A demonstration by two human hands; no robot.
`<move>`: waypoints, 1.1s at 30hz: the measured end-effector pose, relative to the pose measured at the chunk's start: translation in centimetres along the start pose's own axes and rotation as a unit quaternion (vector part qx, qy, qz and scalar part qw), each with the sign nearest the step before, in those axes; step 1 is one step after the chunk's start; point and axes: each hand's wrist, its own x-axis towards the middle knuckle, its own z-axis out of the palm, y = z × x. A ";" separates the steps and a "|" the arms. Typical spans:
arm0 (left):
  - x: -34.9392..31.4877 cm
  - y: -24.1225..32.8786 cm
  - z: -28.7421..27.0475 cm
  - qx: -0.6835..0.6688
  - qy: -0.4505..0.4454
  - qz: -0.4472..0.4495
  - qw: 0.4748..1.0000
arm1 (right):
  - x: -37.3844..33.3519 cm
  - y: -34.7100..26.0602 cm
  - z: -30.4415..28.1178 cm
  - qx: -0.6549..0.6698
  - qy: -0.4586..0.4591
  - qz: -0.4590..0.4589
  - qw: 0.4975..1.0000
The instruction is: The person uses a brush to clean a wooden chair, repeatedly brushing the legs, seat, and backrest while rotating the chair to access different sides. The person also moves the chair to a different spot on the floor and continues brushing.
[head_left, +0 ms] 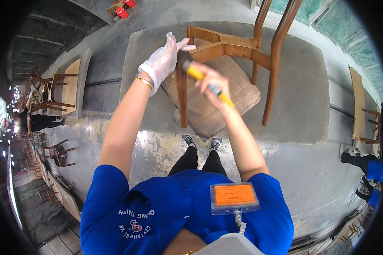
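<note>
A brown wooden chair frame [232, 47] without a seat stands on a flattened cardboard piece [238, 87], which lies on a large grey platform [298, 97]. My left hand [161, 59] wears a thin whitish glove, its fingers stretched out at the frame's near-left corner, above the front leg [182, 93]. In my bare right hand [215, 85] is a yellow-handled tool [194, 72] with a dark end. That end is smeared by motion beside the same corner, close to my left fingers. Its exact kind cannot be made out.
To the left, wooden chairs [55, 91] rest by a board-topped platform [74, 85]. Another person [44, 122] in dark clothing is farther left. At right, people in blue [375, 170] are near another platform. Red containers [122, 12] stand at the far upper left.
</note>
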 end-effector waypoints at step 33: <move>3.1 0.2 -0.7 0.128 -0.106 0.123 0.978 | -11.8 1.9 6.7 -0.542 -0.140 -0.007 0.828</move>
